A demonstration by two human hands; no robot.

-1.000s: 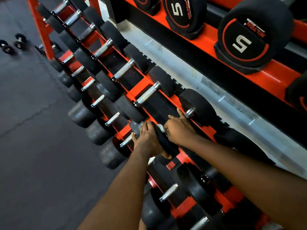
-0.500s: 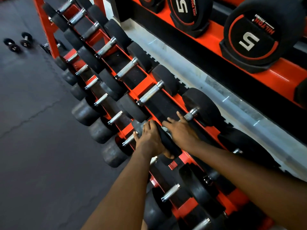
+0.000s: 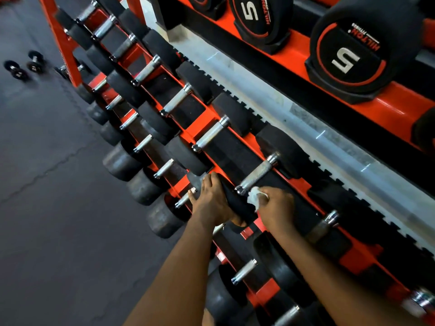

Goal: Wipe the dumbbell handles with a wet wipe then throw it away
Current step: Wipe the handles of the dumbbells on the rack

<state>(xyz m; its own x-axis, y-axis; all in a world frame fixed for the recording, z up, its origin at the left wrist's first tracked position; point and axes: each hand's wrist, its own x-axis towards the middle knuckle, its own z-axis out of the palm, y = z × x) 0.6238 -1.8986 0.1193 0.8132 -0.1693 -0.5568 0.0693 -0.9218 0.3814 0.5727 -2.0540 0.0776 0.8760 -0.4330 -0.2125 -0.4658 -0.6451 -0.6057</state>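
Wipe [image 3: 255,199] pinched in right hand [image 3: 275,206], left hand [image 3: 211,201] clasping dumbbell head [image 3: 238,206]

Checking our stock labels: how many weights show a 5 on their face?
2, both on the upper orange shelf: the centre weight and the right weight. Neighbouring weights are cut off by the frame, so their numbers are hidden.

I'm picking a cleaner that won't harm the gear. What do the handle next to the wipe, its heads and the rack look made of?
Handle: bright metal, probably chromed steel; knurled crosshatch and sharp glints. Near head, gripped by the left hand: matte black, likely rubber; no shine. Rack: glossy orange-red painted metal, apparently. Wet wipe in the right hand: thin white crumpled cloth or paper.
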